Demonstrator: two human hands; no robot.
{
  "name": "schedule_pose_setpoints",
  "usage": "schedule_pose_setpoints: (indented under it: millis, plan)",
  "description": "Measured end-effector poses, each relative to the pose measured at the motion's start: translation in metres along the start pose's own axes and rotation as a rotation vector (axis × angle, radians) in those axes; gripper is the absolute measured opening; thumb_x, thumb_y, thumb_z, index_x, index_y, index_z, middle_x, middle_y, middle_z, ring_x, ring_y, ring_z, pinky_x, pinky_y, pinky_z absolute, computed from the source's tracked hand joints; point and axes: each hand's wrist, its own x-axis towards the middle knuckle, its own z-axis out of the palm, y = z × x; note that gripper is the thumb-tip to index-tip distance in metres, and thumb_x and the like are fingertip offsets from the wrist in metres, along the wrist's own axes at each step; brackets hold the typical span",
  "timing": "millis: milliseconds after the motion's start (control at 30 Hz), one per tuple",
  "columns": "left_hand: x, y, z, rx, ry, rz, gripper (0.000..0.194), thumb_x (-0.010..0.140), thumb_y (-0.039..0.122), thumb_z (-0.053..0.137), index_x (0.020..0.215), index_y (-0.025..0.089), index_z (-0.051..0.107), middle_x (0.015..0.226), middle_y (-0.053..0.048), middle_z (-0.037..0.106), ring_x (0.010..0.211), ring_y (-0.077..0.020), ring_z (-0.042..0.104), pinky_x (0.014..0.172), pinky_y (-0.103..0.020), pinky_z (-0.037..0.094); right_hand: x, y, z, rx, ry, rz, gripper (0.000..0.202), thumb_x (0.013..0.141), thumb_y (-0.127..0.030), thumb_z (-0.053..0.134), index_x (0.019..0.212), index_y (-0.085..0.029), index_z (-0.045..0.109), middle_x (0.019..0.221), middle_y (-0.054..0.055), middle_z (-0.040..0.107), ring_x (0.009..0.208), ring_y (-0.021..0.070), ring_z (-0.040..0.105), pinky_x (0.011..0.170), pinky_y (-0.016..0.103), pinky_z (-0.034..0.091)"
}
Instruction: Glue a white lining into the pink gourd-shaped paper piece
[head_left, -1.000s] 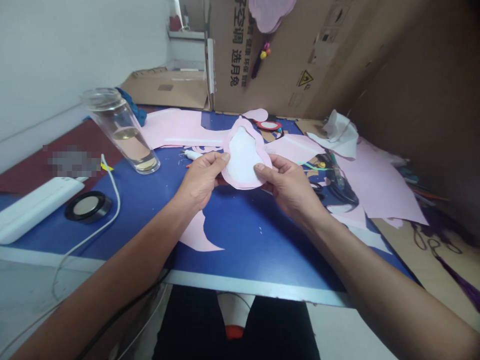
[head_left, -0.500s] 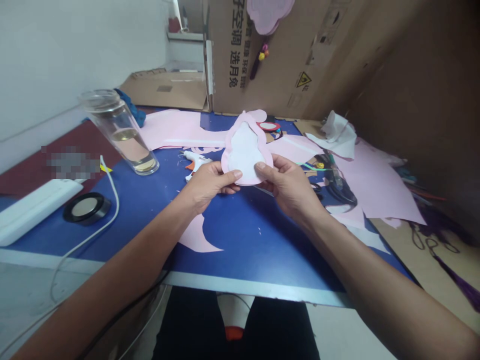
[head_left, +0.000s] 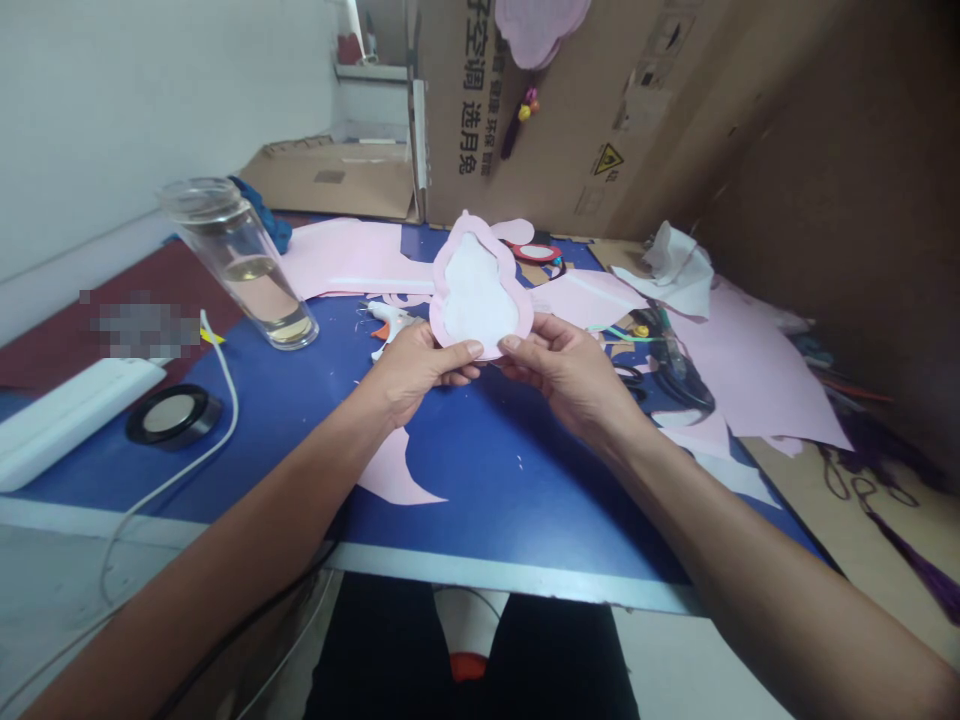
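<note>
Above the blue table I hold a gourd-shaped paper cutout (head_left: 480, 285), with a pink rim around a white middle. Its narrow tip points up and away from me. My left hand (head_left: 424, 365) pinches the lower left edge, thumb on the front and fingers behind. At the lower right edge my right hand (head_left: 559, 360) grips it the same way, thumb close to the bottom middle. Just behind my left hand lies a white and orange glue gun (head_left: 388, 322), partly hidden. A pink paper scrap (head_left: 397, 475) lies under my left wrist.
A glass bottle of pale liquid (head_left: 259, 275) stands left, near a tape roll (head_left: 172, 415) and a white power strip (head_left: 79, 420). Pink sheets (head_left: 757, 360), scissors (head_left: 634, 377) and crumpled white paper (head_left: 679, 265) lie right. A cardboard wall (head_left: 570, 130) closes the back.
The gourd cutout has shifted slightly left and turned a little, its tip moving left. My right thumb has slid down toward its bottom edge.
</note>
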Motion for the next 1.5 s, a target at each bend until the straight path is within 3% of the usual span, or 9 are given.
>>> schedule_pose_setpoints:
  millis: [267, 533, 1133, 1500]
  plan:
    - [-0.0013, 0.0006, 0.0019, 0.008, 0.031, -0.017, 0.026, 0.080, 0.026, 0.095, 0.097, 0.011, 0.082, 0.083, -0.009, 0.081, 0.067, -0.0134, 0.073, 0.062, -0.022, 0.058, 0.0014, -0.0019, -0.0024, 0.066, 0.055, 0.027, 0.056, 0.059, -0.041, 0.107, 0.104, -0.024, 0.080, 0.086, -0.001, 0.081, 0.074, 0.0160, 0.072, 0.073, 0.032, 0.061]
    - [-0.0027, 0.0019, 0.0033, -0.012, 0.032, -0.017, 0.025, 0.080, 0.023, 0.095, 0.098, 0.011, 0.082, 0.087, -0.011, 0.083, 0.066, -0.0137, 0.073, 0.061, -0.023, 0.060, 0.0004, -0.0021, -0.0013, 0.062, 0.051, 0.031, 0.056, 0.061, -0.041, 0.107, 0.107, -0.024, 0.078, 0.087, -0.001, 0.081, 0.076, 0.0168, 0.073, 0.076, 0.034, 0.063]
    - [-0.0020, 0.0079, 0.0011, -0.120, 0.059, -0.054, 0.028, 0.095, 0.037, 0.086, 0.083, 0.013, 0.078, 0.077, -0.009, 0.079, 0.065, -0.0135, 0.073, 0.060, -0.021, 0.057, 0.0043, -0.0004, -0.0055, 0.085, 0.110, -0.010, 0.052, 0.063, -0.039, 0.105, 0.104, -0.025, 0.078, 0.088, -0.002, 0.080, 0.077, 0.0151, 0.072, 0.077, 0.032, 0.063]
    - [-0.0011, 0.0076, 0.0002, -0.120, 0.048, -0.056, 0.030, 0.094, 0.042, 0.086, 0.083, 0.015, 0.078, 0.081, -0.009, 0.081, 0.067, -0.0141, 0.074, 0.062, -0.022, 0.057, 0.0051, -0.0005, -0.0074, 0.058, 0.108, -0.027, 0.051, 0.066, -0.040, 0.104, 0.106, -0.026, 0.077, 0.086, -0.002, 0.079, 0.078, 0.0163, 0.072, 0.078, 0.034, 0.063]
